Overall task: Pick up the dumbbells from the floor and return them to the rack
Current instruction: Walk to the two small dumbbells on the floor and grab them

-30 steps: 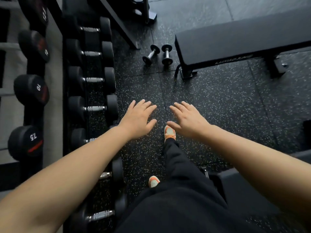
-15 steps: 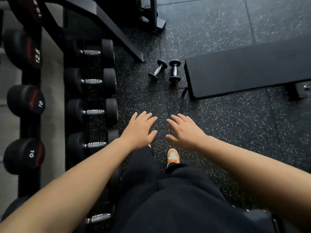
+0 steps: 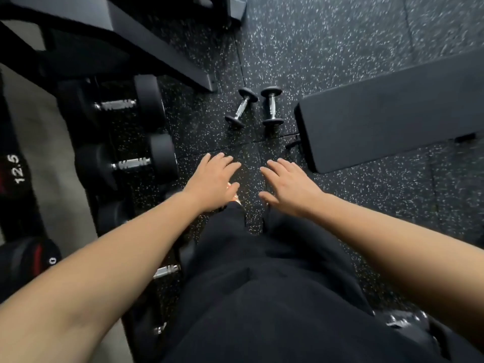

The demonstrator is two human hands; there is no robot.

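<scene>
Bare speckled floor lay open between the spread, empty left hand and right hand and the two small dumbbells at upper centre — nothing stood in that lane. The bench closed in the right side; the rack of heavier dumbbells, with its slanted foot, walled the left.

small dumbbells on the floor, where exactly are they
In the head view, the two small dumbbells lie side by side on the floor ahead of both open hands, just left of the bench.
</scene>
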